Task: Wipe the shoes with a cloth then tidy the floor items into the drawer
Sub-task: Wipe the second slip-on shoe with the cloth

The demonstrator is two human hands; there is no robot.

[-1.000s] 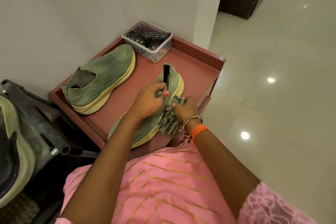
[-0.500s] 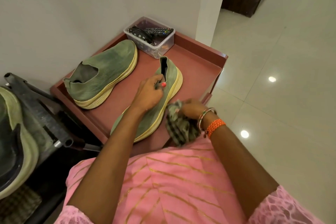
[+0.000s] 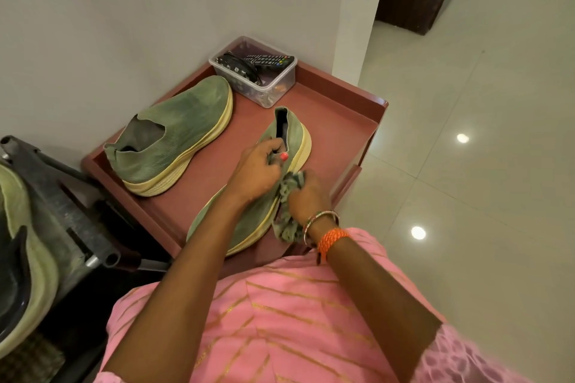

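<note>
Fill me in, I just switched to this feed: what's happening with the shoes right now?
A person is wiping the nearer green slip-on shoe on the reddish-brown tray-top stand. The left hand grips the shoe at its collar to steady it, while the right hand holds a bunched checked cloth against the shoe's side by the sole. The other green shoe sits apart beside it, untouched, and a clear plastic box holding a remote control stands at the back.
</note>
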